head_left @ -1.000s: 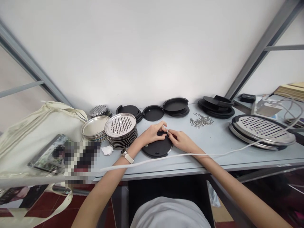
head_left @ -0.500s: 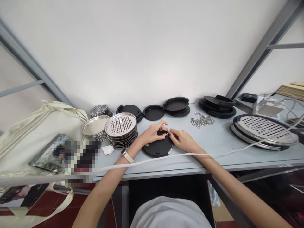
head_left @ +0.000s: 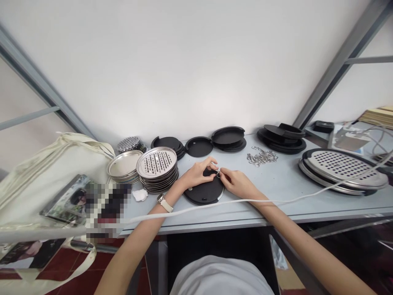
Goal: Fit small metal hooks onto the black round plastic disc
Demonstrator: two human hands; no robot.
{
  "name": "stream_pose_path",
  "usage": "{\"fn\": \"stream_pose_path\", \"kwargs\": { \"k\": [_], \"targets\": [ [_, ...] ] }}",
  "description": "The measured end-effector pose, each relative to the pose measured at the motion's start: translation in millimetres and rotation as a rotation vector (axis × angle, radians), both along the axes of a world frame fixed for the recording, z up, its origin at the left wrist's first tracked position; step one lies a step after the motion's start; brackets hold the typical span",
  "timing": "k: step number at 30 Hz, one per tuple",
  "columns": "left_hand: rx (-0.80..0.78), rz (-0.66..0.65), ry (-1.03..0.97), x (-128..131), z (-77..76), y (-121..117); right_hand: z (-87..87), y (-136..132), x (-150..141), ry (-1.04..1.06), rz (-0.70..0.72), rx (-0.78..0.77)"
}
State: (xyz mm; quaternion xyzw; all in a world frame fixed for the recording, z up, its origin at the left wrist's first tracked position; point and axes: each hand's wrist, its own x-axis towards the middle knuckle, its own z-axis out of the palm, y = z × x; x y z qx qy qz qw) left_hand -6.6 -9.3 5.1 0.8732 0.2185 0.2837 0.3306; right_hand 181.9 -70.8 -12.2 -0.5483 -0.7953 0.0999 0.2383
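Note:
A round black disc (head_left: 205, 193) with a small slot and a metal edge at its right side lies on the grey table. My left hand (head_left: 199, 173) grips its far edge, the thumb on top and the fingers curled toward the rim. Close to those fingertips, my right hand (head_left: 237, 182) pinches a small metal ring (head_left: 218, 174) at the disc's upper right edge. Whether the ring passes through the disc is too small to tell. A pile of loose metal clips or rings (head_left: 262, 157) lies beyond my right hand.
Left of my hands stand a stack of perforated metal discs (head_left: 157, 164) and plain metal discs (head_left: 125, 164). Several black discs (head_left: 199, 146) line the wall. Larger perforated discs (head_left: 344, 167) lie at right. A white cable (head_left: 278, 200) crosses the front; a cloth bag (head_left: 55, 168) sits left.
Almost nothing differs. The view has shifted very slightly, and both hands hold the same places at the disc's edge and the ring.

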Motion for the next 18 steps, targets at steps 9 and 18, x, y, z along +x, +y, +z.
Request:
{"fn": "stream_pose_path", "kwargs": {
  "k": [9,18],
  "targets": [
    [-0.013,-0.026,-0.017,1.8,1.4,0.3,1.2,-1.6,2.9,0.004,-0.024,0.026],
    [0.248,0.018,0.073,2.4,5.3,-5.1,-2.8,-0.9,4.0,0.02,0.019,-0.003]
  ]
}}
